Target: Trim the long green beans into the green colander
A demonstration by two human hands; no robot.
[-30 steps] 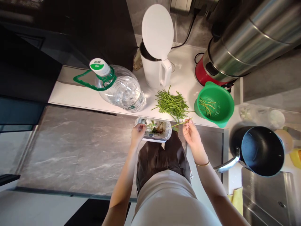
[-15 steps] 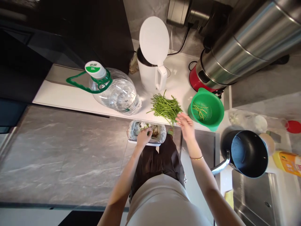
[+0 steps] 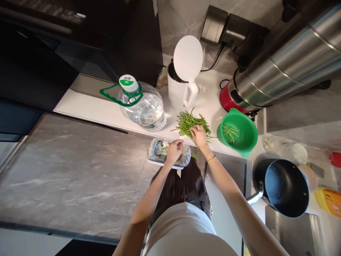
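A loose pile of thin green stems (image 3: 190,121) lies near the front edge of the white counter. My right hand (image 3: 199,136) is over the pile's right front, fingers curled closed onto some of the stems. Just below the counter edge, my left hand (image 3: 174,152) is over a small lined waste bin (image 3: 151,153), thumb and fingers pinched together. What sits in that pinch is too small to make out. Inside the bin are white scraps and green bits. Right of the pile stands a green colander (image 3: 247,133) with a few stems (image 3: 229,134) in it.
A large water bottle (image 3: 147,106) and a white kettle (image 3: 177,90) with its lid up stand behind and left of the pile. At the back right is a tall steel appliance (image 3: 266,78) with a red base. A dark pot (image 3: 289,188) sits by the sink (image 3: 290,227).
My right hand has moved left from the pile's edge onto the stems and closed. My left hand has risen from inside the bin toward the counter. The camera view has shifted slightly.
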